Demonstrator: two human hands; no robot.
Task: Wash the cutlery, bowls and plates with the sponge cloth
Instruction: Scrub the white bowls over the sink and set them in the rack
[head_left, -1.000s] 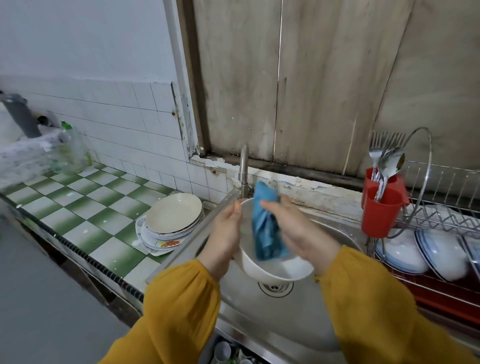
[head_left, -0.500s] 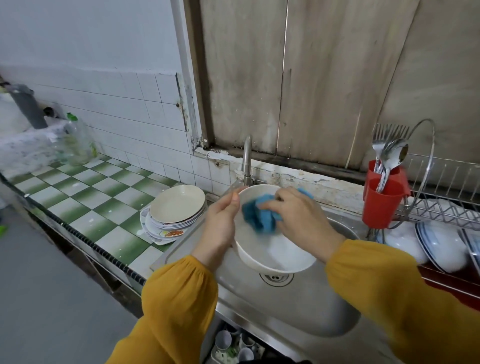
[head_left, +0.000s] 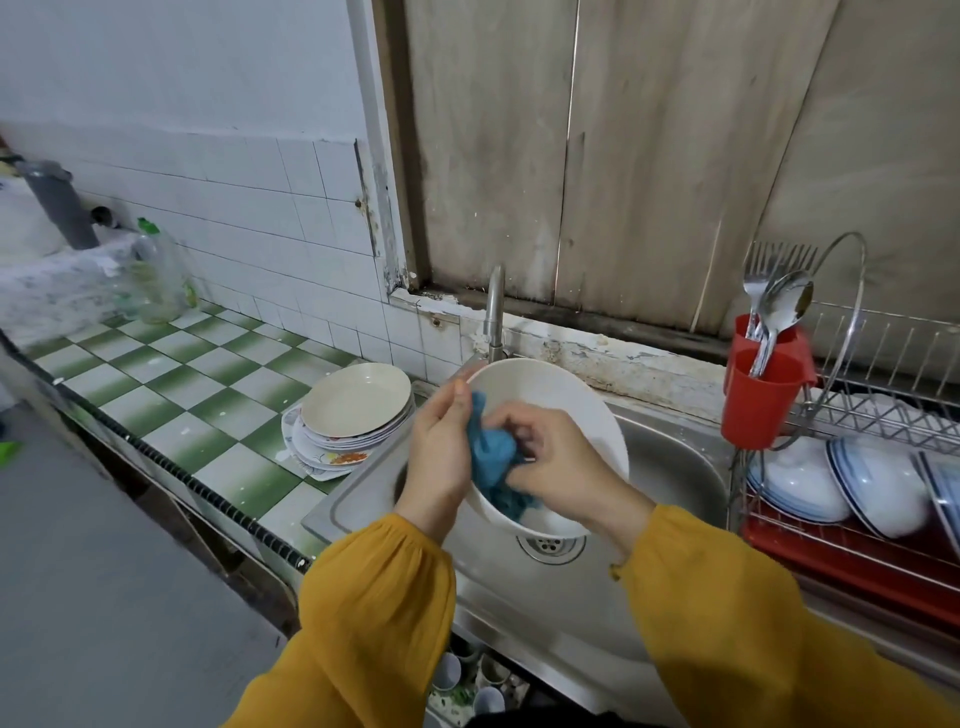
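The left hand (head_left: 441, 452) grips the bowl (head_left: 571, 400) by its rim while the right hand (head_left: 561, 462) clutches the sponge cloth (head_left: 491, 457) inside, and that slick 1-handed hold could drop it into the sink (head_left: 675, 467).

Long sleeves on both arms, mustard-yellow, loose soft fabric w/ fine creases & folds. Left sleeve (head_left: 374, 597) & right sleeve (head_left: 727, 623) are each gathered at the wrist into a puffy cuff, edge slightly frilled. Left hand (head_left: 441, 447) & right hand (head_left: 561, 462) are bare.
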